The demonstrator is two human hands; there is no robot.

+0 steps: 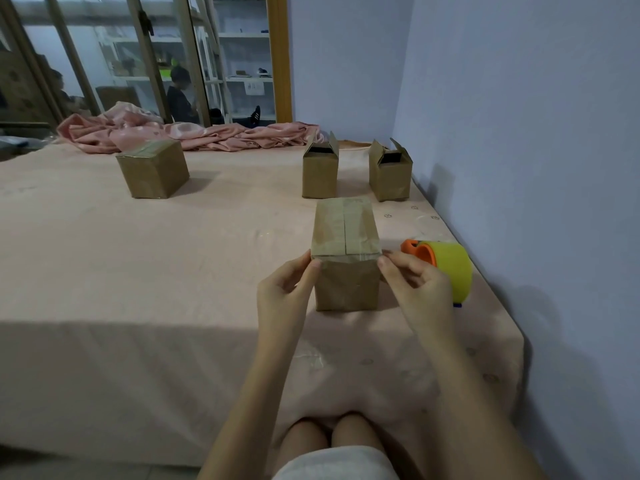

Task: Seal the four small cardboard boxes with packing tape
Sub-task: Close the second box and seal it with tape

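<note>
A small brown cardboard box (pixel 344 251) stands right in front of me, flaps down, with clear tape across its top seam. My left hand (pixel 285 292) touches its upper left front corner with fingertips and thumb. My right hand (pixel 414 284) presses at the upper right front corner. A yellow tape roll on an orange dispenser (pixel 446 266) lies just right of the box, partly behind my right hand. Farther back stand a taped box (pixel 152 171) at the left and two boxes with open flaps (pixel 320 171) (pixel 389 173) at the right.
The boxes rest on a bed covered in a pink sheet (pixel 173 258). A crumpled pink blanket (pixel 180 133) lies along the far edge. A blue-grey wall (pixel 519 133) runs close along the right side. My knees (pixel 332 434) meet the bed's front edge.
</note>
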